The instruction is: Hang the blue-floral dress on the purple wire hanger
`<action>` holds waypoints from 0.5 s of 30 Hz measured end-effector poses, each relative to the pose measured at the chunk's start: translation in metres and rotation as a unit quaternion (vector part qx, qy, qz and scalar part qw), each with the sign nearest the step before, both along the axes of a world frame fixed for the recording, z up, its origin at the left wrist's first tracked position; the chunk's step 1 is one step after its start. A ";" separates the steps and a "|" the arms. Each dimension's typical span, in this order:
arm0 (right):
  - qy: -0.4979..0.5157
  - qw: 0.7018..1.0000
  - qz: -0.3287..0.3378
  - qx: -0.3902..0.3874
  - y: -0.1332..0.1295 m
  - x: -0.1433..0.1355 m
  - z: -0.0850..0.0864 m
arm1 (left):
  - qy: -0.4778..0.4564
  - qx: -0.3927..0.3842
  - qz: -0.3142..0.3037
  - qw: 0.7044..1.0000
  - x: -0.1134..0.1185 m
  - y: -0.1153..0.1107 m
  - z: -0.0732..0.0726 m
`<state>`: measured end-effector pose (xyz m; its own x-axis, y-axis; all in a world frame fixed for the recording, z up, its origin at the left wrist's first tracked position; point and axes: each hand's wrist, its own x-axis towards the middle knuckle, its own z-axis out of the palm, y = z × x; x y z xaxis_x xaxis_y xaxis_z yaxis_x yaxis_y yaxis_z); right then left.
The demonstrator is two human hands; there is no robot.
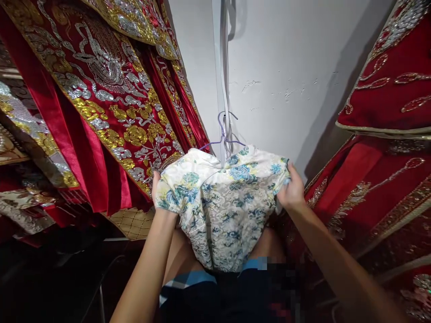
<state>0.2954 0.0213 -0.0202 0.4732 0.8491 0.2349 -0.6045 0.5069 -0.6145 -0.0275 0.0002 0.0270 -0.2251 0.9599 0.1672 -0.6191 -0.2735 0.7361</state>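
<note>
Floral shirt (pixel 232 215) on a purple hanger (pixel 222 131), between the person and a pale wall (pixel 283 54). Left hand (pixel 156 187) grips one sleeve, right hand (pixel 293 188) the other. Even, gentle tension should keep the shoulders level and unwrinkled. Red garments (pixel 101 85) flank it.

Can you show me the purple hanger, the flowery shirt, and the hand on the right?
Purple hanger (pixel 221 141): head view, on its neck below the hook.
Flowery shirt (pixel 232 215): head view, on its front.
Right hand (pixel 292 188): head view, middle of the hand.
</note>
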 end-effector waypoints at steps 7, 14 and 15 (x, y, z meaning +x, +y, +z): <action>-0.166 0.982 -0.071 0.048 0.017 0.005 0.074 | 0.028 -0.013 0.038 0.999 -0.003 -0.001 0.021; -0.237 0.967 -0.091 0.026 -0.061 -0.034 0.088 | 0.323 0.042 0.172 0.930 -0.031 -0.002 -0.042; -0.262 0.963 -0.063 0.027 -0.082 -0.040 0.083 | 0.358 0.043 0.172 0.917 -0.028 -0.003 -0.048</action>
